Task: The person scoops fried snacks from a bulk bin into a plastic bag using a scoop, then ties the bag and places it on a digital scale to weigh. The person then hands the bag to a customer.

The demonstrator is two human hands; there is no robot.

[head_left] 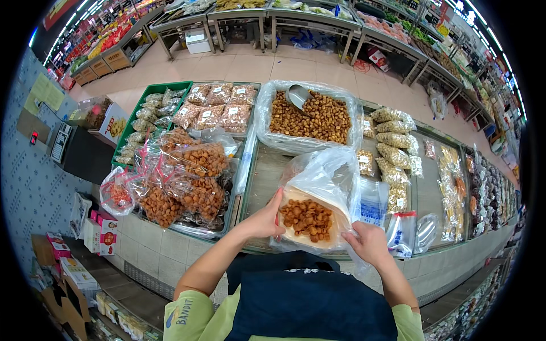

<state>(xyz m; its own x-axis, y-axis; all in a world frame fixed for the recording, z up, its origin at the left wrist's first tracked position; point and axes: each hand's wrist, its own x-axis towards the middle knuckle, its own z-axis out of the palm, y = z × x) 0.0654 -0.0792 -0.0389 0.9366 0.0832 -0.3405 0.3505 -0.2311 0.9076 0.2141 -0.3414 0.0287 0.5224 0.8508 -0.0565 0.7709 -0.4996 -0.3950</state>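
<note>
A clear plastic bag [328,170] lies tilted before me, its mouth towards me. Inside its cream-coloured lining [337,209] sits a heap of small brown dried snacks [309,219]. My left hand [266,219] holds the left side of the opening, thumb up along the edge, with a thin red strip beside the fingers. On the right, my right hand [369,241] pinches the rim of the bag between thumb and fingers. Just beyond stands a plastic-lined tub of brown nuts or beans [307,119], a metal scoop [298,99] resting in it.
Bags of brown snacks [183,183] are piled on the left, next to a green crate [147,91] of packets. Flat plastic bags [373,200] and packed goods [392,145] lie to the right. A weighing scale [62,143] stands far left; produce tables [313,19] line the aisle beyond.
</note>
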